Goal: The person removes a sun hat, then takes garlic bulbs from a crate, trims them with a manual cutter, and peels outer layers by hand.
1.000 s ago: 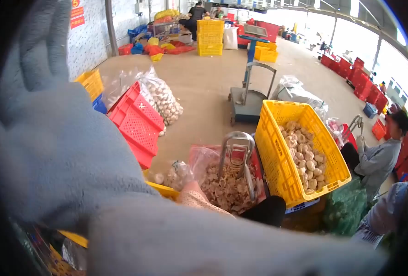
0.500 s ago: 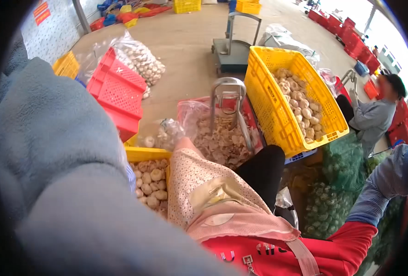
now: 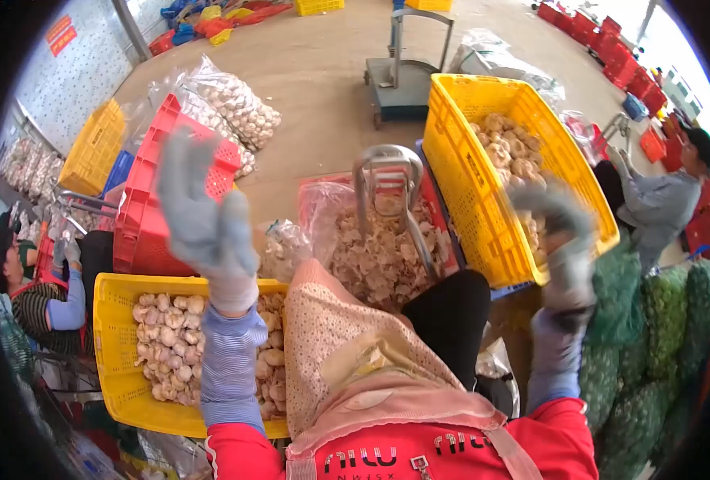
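Observation:
My left hand (image 3: 207, 212), in a grey glove, is raised above the yellow crate of garlic (image 3: 171, 348) at the left, its fingers stretched out and nothing in them. Motion smears my right hand (image 3: 559, 232), also gloved; it hovers by the near right edge of the tilted yellow crate (image 3: 479, 204) of garlic bulbs, and its fingers cannot be made out. Between the crates stands a bent metal frame (image 3: 391, 156) over a red tray (image 3: 443, 232) full of loose garlic skins. A clear plastic bag (image 3: 323, 216) lies at the tray's left side.
A red crate (image 3: 143, 216) and bagged garlic (image 3: 235, 104) stand beyond the left crate. A platform cart (image 3: 403, 100) is farther ahead. Green net sacks (image 3: 643, 360) are at my right. One person (image 3: 659, 192) sits at the right, another (image 3: 43, 304) at the left.
The grey gloved arm that filled the left foreground has drawn back from the camera. Both hands now show in front of me, apart. The view has tilted down since the earliest frame.

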`<state>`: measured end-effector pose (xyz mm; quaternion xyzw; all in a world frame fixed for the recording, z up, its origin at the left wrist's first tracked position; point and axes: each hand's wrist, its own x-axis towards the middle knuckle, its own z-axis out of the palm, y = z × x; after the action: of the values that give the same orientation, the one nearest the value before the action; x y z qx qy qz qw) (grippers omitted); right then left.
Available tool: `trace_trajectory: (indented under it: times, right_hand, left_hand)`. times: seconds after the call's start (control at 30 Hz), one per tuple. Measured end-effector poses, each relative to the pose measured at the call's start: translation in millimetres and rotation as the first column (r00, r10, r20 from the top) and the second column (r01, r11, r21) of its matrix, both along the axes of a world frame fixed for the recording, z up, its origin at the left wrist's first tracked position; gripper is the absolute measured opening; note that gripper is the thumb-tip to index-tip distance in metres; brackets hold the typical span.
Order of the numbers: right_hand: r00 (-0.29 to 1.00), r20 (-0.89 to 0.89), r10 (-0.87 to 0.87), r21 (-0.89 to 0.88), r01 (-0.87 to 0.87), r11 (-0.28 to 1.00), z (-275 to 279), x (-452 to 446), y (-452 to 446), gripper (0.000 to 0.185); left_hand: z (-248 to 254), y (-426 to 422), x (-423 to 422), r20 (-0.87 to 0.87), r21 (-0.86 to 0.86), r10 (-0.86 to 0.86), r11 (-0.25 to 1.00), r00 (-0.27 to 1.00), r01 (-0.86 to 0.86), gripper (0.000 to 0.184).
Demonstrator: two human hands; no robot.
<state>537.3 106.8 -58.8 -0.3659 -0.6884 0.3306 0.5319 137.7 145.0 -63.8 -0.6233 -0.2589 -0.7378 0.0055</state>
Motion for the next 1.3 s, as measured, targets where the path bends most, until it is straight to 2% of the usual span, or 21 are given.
trace_trajectory:
  times: [0.03, 0.07, 0.13, 0.2, 0.23, 0.33, 0.37, 0.43, 0.47, 0.53, 0.6, 0.63, 0.67, 0.7, 0.73, 0.83, 0.93, 1.07, 1.2, 1.27, 1.3]
  right_hand:
    - [0.937, 0.124, 0.326, -0.079, -0.318, 0.945, -12, -24, 19, 0.056]
    - [0.760, 0.213, 0.614, -0.208, -0.579, 0.788, -23, -48, 39, 0.049]
    - [0.567, 0.308, 0.764, -0.242, -0.730, 0.639, -93, -90, 47, 0.057]
    - [0.301, 0.578, 0.758, -0.527, -0.572, 0.629, -142, -121, 36, 0.075]
    - [0.380, 0.599, 0.705, -0.407, -0.613, 0.677, -182, -122, 21, 0.080]
    - [0.451, 0.474, 0.756, -0.489, -0.579, 0.652, -227, -102, -28, 0.083]
    - [0.442, 0.315, 0.840, -0.710, -0.478, 0.518, -207, -96, -31, 0.079]
    - [0.377, 0.365, 0.851, -0.862, -0.210, 0.462, -184, -78, -36, 0.074]
    - [0.460, 0.405, 0.790, -0.812, -0.218, 0.542, -192, -59, -50, 0.063]
    - [0.692, 0.206, 0.692, -0.886, -0.168, 0.432, -161, -40, -69, 0.051]
    - [0.816, 0.067, 0.574, -0.949, -0.125, 0.289, -151, -23, -79, 0.042]
    - [0.857, 0.071, 0.510, -0.925, -0.135, 0.355, -159, -12, -85, 0.038]
    - [0.835, 0.238, 0.496, -0.824, -0.097, 0.559, -156, -19, -80, 0.034]
    - [0.899, 0.234, 0.371, -0.714, -0.100, 0.693, -152, -40, -74, 0.031]
    - [0.964, 0.107, 0.244, -0.672, -0.111, 0.733, -155, -63, -64, 0.031]
    - [0.925, 0.186, 0.331, -0.497, -0.202, 0.844, -129, -154, 7, 0.030]
    - [0.859, 0.190, 0.475, -0.385, -0.379, 0.841, -161, -269, 80, 0.028]
    - [0.573, 0.515, 0.638, -0.257, -0.607, 0.752, -254, -412, 142, 0.028]
    - [0.154, 0.871, 0.466, -0.327, -0.526, 0.785, -331, -503, 154, 0.036]
    - [0.193, 0.892, 0.409, -0.250, -0.541, 0.803, -362, -513, 150, 0.036]
    - [0.108, 0.978, 0.179, -0.088, -0.562, 0.822, -369, -514, 146, 0.034]
  left_hand:
    - [-29, 1, -5, 0.024, -0.187, 0.028, 0.982, 0.999, -0.023, 0.061]
    - [-51, 7, -9, 0.049, -0.369, 0.064, 0.928, 0.997, -0.041, 0.057]
    - [-78, 27, -14, 0.124, -0.520, 0.135, 0.852, 0.983, -0.052, 0.052]
    - [-83, 41, -19, 0.226, -0.626, 0.202, 0.780, 0.953, -0.017, 0.044]
    - [-79, 50, -17, 0.252, -0.612, 0.201, 0.791, 0.947, -0.005, 0.041]
    - [-80, 45, -26, 0.369, -0.610, 0.174, 0.787, 0.913, 0.096, 0.039]
    - [-89, 35, -33, 0.402, -0.578, 0.189, 0.812, 0.896, 0.087, 0.039]
    - [-122, -1, -53, 0.320, -0.615, 0.343, 0.784, 0.883, -0.081, 0.038]
    - [-143, -18, -60, 0.365, -0.632, 0.419, 0.767, 0.832, -0.109, 0.033]
    - [-197, -41, -82, 0.435, -0.720, 0.498, 0.693, 0.750, -0.042, 0.028]
    - [-217, -52, -99, 0.299, -0.797, 0.478, 0.601, 0.826, -0.059, 0.023]
    - [-227, -54, -106, 0.262, -0.797, 0.430, 0.601, 0.864, -0.058, 0.022]
    - [-229, -53, -105, 0.296, -0.791, 0.409, 0.611, 0.863, -0.019, 0.020]
    - [-229, -55, -104, 0.313, -0.802, 0.417, 0.597, 0.853, 0.003, 0.020]
    - [-230, -58, -104, 0.330, -0.812, 0.427, 0.583, 0.842, 0.022, 0.019]
    - [-257, -70, -115, 0.234, -0.773, 0.490, 0.618, 0.840, -0.146, 0.018]
    - [-258, -86, -135, 0.088, -0.724, 0.569, 0.601, 0.818, -0.340, 0.019]
    - [-248, -101, -151, 0.111, -0.728, 0.658, 0.564, 0.745, -0.390, 0.020]
    - [-267, -117, -146, -0.010, -0.776, 0.630, 0.485, 0.777, -0.403, 0.026]
    - [-283, -119, -131, 0.028, -0.843, 0.698, 0.402, 0.716, -0.359, 0.028]
    - [-297, -123, -127, -0.030, -0.867, 0.714, 0.330, 0.700, -0.374, 0.028]
